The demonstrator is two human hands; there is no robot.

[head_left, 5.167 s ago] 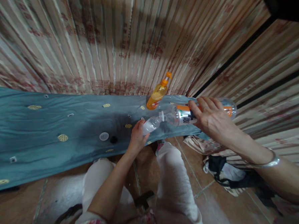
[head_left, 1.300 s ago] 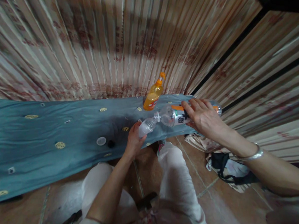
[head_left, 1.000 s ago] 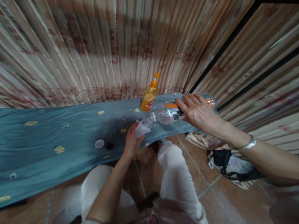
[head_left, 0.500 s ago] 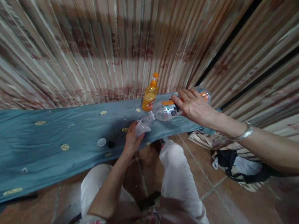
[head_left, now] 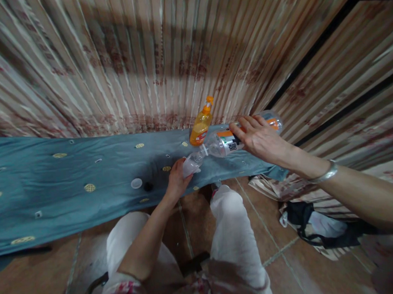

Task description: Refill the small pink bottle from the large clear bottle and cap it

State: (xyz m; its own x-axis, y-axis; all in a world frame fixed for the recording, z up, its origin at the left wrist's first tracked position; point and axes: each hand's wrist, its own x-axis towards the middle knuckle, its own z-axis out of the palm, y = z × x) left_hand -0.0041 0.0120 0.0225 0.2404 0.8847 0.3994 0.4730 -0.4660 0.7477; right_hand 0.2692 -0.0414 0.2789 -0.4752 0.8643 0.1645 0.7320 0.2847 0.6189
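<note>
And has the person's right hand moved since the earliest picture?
Yes: against the orange pump bottle, the right hand, holding the large clear bottle, now sits farther left and higher in the picture.

clear bottle label, orange bottle label, lettering illegible

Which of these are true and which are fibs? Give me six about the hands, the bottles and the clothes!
1. The left hand holds a small clear container. True.
2. The orange pump bottle is on the blue cloth. True.
3. The right hand holds that pump bottle. False: it holds the big labelled bottle.
4. The silver bracelet is on the left wrist. False: it is on the right.
5. A round whitish piece lies on the cloth. True.
6. The trousers are black. False: they are white.
</note>
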